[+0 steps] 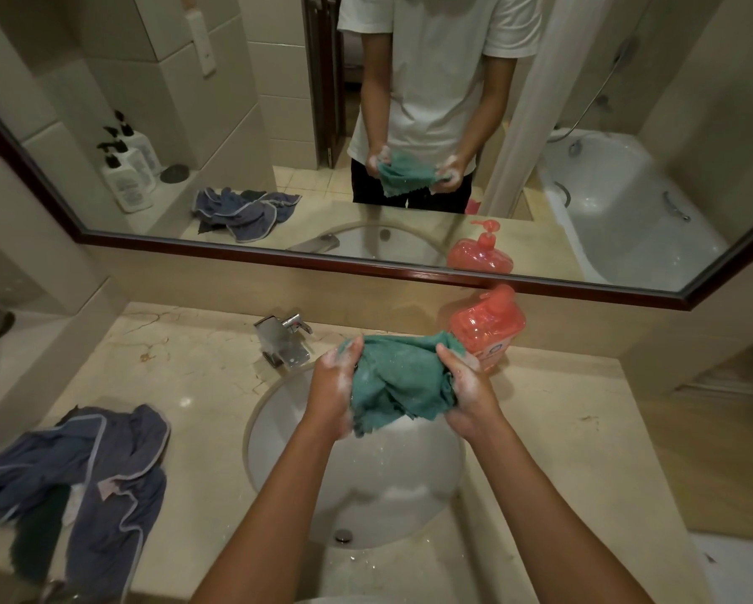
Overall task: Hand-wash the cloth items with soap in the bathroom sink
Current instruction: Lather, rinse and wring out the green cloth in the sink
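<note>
A teal cloth (pixel 398 379) hangs bunched above the white sink (pixel 279 446). My left hand (pixel 333 385) grips its left edge and my right hand (pixel 468 392) grips its right edge, both covered in soap foam. Some foam lies in the basin below. A pink pump bottle of soap (pixel 492 329) stands on the counter behind my right hand. Blue-grey cloths (pixel 104 468) with pale trim lie crumpled on the counter at the left, partly over a dark green cloth (pixel 39 542).
A chrome faucet (pixel 283 337) stands at the sink's back left. The beige marble counter (pixel 584 429) runs right to a wall. A wide mirror (pixel 409 124) behind shows a person, white pump bottles and a bathtub.
</note>
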`<state>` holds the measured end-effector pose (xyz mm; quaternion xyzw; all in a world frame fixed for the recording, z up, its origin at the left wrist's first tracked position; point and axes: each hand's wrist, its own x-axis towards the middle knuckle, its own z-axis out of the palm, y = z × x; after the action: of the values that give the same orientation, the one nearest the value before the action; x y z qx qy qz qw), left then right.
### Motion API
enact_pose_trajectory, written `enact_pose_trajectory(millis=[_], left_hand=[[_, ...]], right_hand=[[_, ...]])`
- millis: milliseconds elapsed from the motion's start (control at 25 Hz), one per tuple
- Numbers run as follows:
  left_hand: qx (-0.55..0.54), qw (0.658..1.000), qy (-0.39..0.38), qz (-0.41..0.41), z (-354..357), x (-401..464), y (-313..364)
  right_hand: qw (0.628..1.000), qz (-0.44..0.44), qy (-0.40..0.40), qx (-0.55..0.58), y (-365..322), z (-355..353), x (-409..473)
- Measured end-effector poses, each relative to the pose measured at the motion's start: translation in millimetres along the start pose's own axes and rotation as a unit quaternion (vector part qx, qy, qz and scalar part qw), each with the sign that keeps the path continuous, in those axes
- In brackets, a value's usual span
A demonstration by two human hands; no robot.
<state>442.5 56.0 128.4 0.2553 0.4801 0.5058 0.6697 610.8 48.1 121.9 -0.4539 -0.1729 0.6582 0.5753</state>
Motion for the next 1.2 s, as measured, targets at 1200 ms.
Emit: enact_pose_trajectory(millis=[1200], left_hand=[[0.238,0.968,0.075,0.041,38.3,-3.0,-10.7]], right_hand=[[0.966,-0.064,0.133,-0.212,34.8,52.4,2.0]])
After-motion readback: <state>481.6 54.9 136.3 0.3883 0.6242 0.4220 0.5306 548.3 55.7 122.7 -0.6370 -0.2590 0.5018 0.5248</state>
